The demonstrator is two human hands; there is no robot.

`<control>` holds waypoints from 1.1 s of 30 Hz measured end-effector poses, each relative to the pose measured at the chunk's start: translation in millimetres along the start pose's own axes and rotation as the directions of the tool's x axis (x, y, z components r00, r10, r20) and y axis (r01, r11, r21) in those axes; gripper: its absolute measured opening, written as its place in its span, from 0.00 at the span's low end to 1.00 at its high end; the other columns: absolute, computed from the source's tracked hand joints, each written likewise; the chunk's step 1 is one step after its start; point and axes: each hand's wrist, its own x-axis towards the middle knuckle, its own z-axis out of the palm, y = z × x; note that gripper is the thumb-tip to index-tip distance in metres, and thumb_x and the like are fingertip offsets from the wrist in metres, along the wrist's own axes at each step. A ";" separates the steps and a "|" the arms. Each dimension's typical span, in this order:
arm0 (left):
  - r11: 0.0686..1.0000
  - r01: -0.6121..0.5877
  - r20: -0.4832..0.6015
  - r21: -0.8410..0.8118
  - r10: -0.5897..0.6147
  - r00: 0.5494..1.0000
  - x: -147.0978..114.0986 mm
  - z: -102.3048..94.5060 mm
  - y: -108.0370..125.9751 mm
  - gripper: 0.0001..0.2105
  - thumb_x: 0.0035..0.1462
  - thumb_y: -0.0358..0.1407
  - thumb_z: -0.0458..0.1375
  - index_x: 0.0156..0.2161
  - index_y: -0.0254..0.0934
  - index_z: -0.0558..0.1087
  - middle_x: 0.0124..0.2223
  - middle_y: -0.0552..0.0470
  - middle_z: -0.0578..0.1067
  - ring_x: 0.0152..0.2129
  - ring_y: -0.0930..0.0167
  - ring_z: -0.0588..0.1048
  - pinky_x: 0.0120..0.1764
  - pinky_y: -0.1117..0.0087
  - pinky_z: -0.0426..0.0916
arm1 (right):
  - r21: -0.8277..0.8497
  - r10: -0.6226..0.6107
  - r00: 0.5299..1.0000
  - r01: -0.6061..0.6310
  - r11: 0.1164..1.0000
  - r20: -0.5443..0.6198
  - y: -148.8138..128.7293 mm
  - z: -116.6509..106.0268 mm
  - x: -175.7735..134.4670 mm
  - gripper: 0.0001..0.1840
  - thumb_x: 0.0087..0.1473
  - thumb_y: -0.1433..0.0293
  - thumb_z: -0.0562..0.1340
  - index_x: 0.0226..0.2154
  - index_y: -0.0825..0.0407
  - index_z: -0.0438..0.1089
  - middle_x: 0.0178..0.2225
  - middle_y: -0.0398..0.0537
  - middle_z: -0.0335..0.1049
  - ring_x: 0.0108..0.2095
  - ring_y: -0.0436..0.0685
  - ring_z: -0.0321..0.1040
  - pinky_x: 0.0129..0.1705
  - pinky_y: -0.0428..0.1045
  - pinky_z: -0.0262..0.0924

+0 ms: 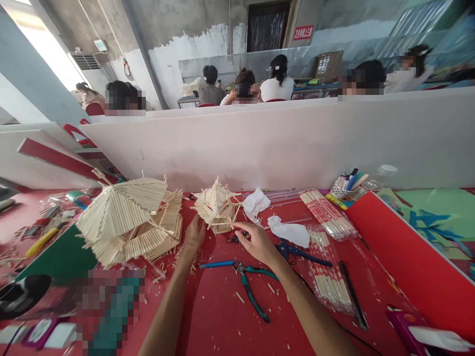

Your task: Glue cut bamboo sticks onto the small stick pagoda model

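Note:
In the middle of the table stands a small pavilion model (217, 202) built of thin wooden sticks, with a pointed roof. My left hand (195, 232) is at its left side, fingers curled against the lower part; some fingertips are hidden. From the right, the thumb and index finger of my right hand (256, 242) close at the end of a thin wooden stick (222, 225) along the model's front. A larger stick pavilion model (118, 207), with a broad sloping roof, stands to the left. Green-handled cutting pliers (247, 279) lie in front of my hands beside a blue stick-like tool (217, 265).
Dark blue pliers (300, 252), packs of wooden sticks (330, 272) and crumpled tissues (289, 231) lie to the right. A red board (415, 267) leans further right. Behind is a white partition (282, 143), with several people beyond it. Stick scraps litter the red tabletop (230, 326).

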 end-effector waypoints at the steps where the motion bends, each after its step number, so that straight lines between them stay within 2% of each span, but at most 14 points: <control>1: 1.000 -0.008 -0.018 -0.017 0.008 1.000 -6.9 -1.8 1.4 0.15 0.62 0.34 0.54 0.53 0.36 0.71 0.47 0.43 0.80 0.44 0.65 0.78 0.48 0.62 0.73 | 0.003 -0.001 1.000 0.001 1.000 0.000 0.7 0.3 -0.1 0.20 0.66 0.67 0.56 0.57 0.43 0.73 0.53 0.49 0.78 0.46 0.57 0.77 0.38 0.49 0.73; 4: 0.996 -0.055 -0.073 -0.068 0.050 0.996 -26.8 -9.8 8.3 0.15 0.66 0.36 0.50 0.54 0.36 0.69 0.52 0.41 0.78 0.47 0.65 0.78 0.52 0.60 0.72 | 0.024 0.009 1.000 -0.009 1.000 -0.002 2.8 2.4 -0.3 0.20 0.66 0.67 0.55 0.56 0.44 0.74 0.54 0.50 0.77 0.47 0.58 0.77 0.39 0.49 0.74; 6: 0.983 -0.153 -0.125 -0.105 0.140 0.982 -36.5 -15.6 13.7 0.14 0.67 0.36 0.50 0.53 0.36 0.71 0.50 0.42 0.78 0.48 0.64 0.78 0.52 0.59 0.72 | 0.035 0.015 1.000 -0.015 0.999 -0.005 4.0 4.2 -0.4 0.20 0.65 0.67 0.56 0.56 0.45 0.74 0.53 0.51 0.78 0.48 0.58 0.77 0.41 0.50 0.74; 10: 0.954 -0.288 -0.188 -0.083 0.269 0.945 -45.5 -21.7 19.7 0.14 0.66 0.31 0.50 0.53 0.38 0.71 0.49 0.44 0.78 0.48 0.66 0.77 0.53 0.60 0.72 | 0.024 0.016 1.000 -0.016 1.000 0.001 4.5 5.6 -0.9 0.20 0.65 0.68 0.57 0.56 0.44 0.74 0.53 0.51 0.78 0.48 0.58 0.77 0.45 0.52 0.73; 13: 0.937 -0.343 -0.189 -0.063 0.326 0.926 -47.7 -21.4 19.1 0.15 0.65 0.29 0.50 0.53 0.39 0.72 0.49 0.45 0.78 0.48 0.66 0.77 0.53 0.59 0.73 | 0.020 0.016 1.000 -0.016 1.000 0.013 2.2 3.8 -1.3 0.20 0.66 0.68 0.57 0.56 0.44 0.74 0.53 0.51 0.78 0.48 0.58 0.77 0.46 0.53 0.73; 21: 0.927 -0.374 -0.190 -0.022 0.363 0.912 -50.6 -19.1 14.8 0.18 0.64 0.27 0.49 0.55 0.40 0.73 0.49 0.45 0.78 0.48 0.66 0.78 0.52 0.60 0.74 | 0.016 0.021 1.000 -0.022 1.000 0.020 -3.1 1.0 -1.0 0.20 0.66 0.68 0.56 0.57 0.43 0.74 0.54 0.50 0.77 0.51 0.59 0.76 0.47 0.53 0.73; 33: 0.933 -0.359 -0.257 -0.010 0.345 0.903 -36.6 -18.2 21.0 0.08 0.68 0.35 0.54 0.47 0.39 0.74 0.43 0.48 0.78 0.43 0.68 0.78 0.49 0.63 0.74 | 0.022 0.022 0.999 -0.023 1.000 0.037 -1.4 -0.2 -1.6 0.20 0.66 0.68 0.56 0.57 0.44 0.73 0.55 0.51 0.76 0.53 0.59 0.75 0.55 0.56 0.69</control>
